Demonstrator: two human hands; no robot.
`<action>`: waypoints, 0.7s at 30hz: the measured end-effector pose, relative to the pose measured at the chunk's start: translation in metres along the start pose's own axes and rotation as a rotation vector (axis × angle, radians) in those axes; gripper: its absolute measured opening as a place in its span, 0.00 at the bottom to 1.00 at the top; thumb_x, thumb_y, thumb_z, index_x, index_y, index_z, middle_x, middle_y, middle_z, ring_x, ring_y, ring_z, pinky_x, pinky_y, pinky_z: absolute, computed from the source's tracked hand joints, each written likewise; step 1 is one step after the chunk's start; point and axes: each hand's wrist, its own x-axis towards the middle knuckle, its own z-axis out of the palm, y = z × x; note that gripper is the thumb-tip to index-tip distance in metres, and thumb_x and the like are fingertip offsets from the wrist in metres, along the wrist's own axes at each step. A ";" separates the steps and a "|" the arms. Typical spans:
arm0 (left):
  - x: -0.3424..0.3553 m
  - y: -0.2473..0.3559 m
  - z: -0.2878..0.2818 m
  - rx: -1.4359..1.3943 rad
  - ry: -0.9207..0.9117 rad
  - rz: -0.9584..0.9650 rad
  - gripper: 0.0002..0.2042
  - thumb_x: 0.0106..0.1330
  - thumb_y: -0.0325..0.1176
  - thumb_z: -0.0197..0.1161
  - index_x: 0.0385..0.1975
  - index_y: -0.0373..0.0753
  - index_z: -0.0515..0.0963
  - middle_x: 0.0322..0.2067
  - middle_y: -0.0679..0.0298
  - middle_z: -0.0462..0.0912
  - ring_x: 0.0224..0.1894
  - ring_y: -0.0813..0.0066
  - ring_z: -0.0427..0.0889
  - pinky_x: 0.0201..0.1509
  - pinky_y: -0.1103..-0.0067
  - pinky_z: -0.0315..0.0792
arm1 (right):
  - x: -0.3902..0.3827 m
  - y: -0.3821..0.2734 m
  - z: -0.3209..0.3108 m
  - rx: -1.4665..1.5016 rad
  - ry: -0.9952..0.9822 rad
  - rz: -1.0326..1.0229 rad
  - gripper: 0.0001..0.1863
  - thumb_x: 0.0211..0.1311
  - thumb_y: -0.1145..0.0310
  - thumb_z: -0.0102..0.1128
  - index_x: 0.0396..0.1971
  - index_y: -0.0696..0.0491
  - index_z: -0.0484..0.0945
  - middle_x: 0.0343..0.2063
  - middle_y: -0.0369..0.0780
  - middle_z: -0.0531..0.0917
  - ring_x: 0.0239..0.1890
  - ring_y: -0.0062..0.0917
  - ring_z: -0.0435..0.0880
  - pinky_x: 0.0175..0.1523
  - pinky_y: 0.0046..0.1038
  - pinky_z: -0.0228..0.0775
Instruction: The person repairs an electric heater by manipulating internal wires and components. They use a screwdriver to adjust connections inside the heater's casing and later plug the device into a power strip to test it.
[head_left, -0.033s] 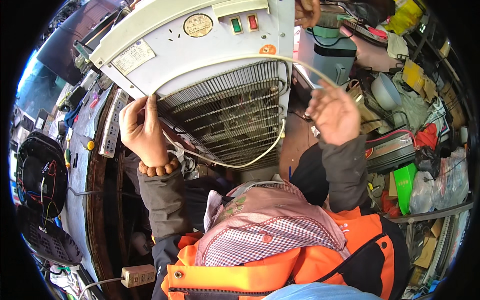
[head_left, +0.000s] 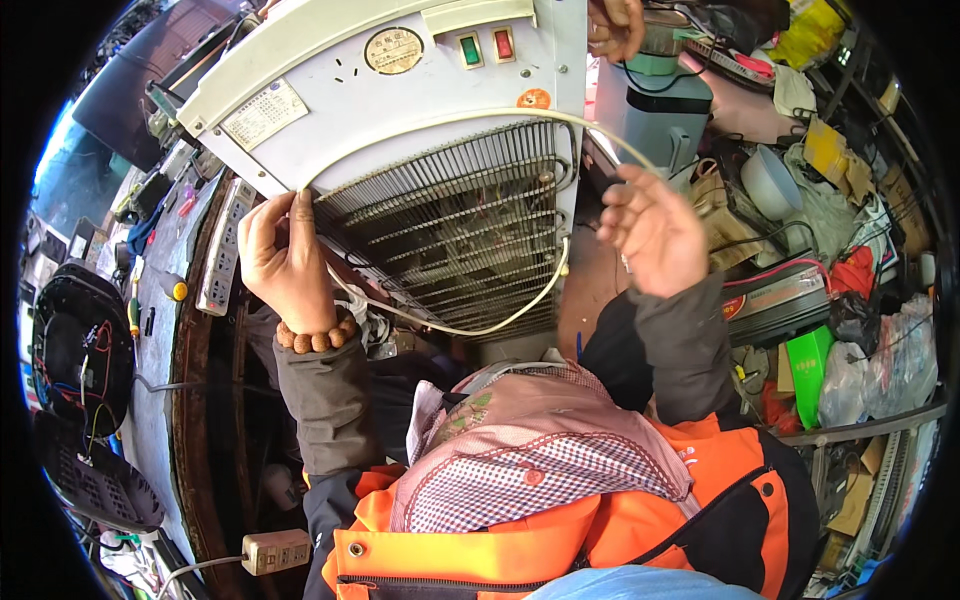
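A white appliance (head_left: 350, 130) with green and red switches stands tilted before me, a black wire condenser grille (head_left: 440, 240) on its panel. My left hand (head_left: 287, 260) pinches a cream cord (head_left: 410, 116) at the grille's upper left corner. The cord arches over the grille toward the right and also hangs in a loop below. My right hand (head_left: 655, 230) is raised right of the grille, fingers loosely curled but apart, near the cord's arch, holding nothing that I can see.
Another person's hand (head_left: 610, 25) is at the appliance's top right. A workbench (head_left: 160, 360) on the left carries a power strip (head_left: 225, 250), tools and an opened black housing (head_left: 85, 350). Clutter with a bowl (head_left: 770, 180), plastic bags (head_left: 890, 360) and a grey container (head_left: 660, 115) crowds the right.
My right hand has shifted slightly to the left, its forearm with it. My left hand and the appliance look unchanged.
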 end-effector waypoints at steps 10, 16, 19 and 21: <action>-0.014 0.059 0.020 0.597 -0.208 0.480 0.18 0.61 0.31 0.75 0.53 0.45 0.87 0.51 0.65 0.84 0.57 0.59 0.80 0.67 0.61 0.66 | 0.051 0.022 0.059 -0.935 0.095 -0.729 0.17 0.68 0.76 0.72 0.55 0.57 0.85 0.40 0.38 0.83 0.37 0.19 0.84 0.44 0.22 0.77; -0.014 0.059 0.028 0.321 -0.273 0.332 0.18 0.61 0.32 0.77 0.51 0.44 0.86 0.46 0.61 0.83 0.53 0.57 0.78 0.59 0.64 0.68 | 0.068 0.028 0.059 -0.891 0.206 -0.863 0.08 0.66 0.77 0.74 0.43 0.58 0.88 0.30 0.36 0.86 0.32 0.17 0.84 0.39 0.23 0.76; -0.007 0.054 0.025 0.242 -0.298 0.313 0.15 0.60 0.32 0.77 0.48 0.43 0.86 0.46 0.61 0.83 0.51 0.57 0.77 0.56 0.65 0.68 | 0.067 0.029 0.066 -0.920 0.218 -0.840 0.07 0.69 0.78 0.73 0.44 0.60 0.86 0.30 0.30 0.84 0.32 0.10 0.78 0.38 0.16 0.71; -0.004 0.054 0.024 0.198 -0.311 0.284 0.13 0.60 0.31 0.77 0.44 0.43 0.85 0.45 0.61 0.82 0.49 0.58 0.77 0.55 0.66 0.69 | 0.064 0.028 0.073 -0.895 0.241 -0.808 0.08 0.67 0.78 0.75 0.43 0.60 0.86 0.29 0.29 0.84 0.31 0.09 0.78 0.36 0.15 0.70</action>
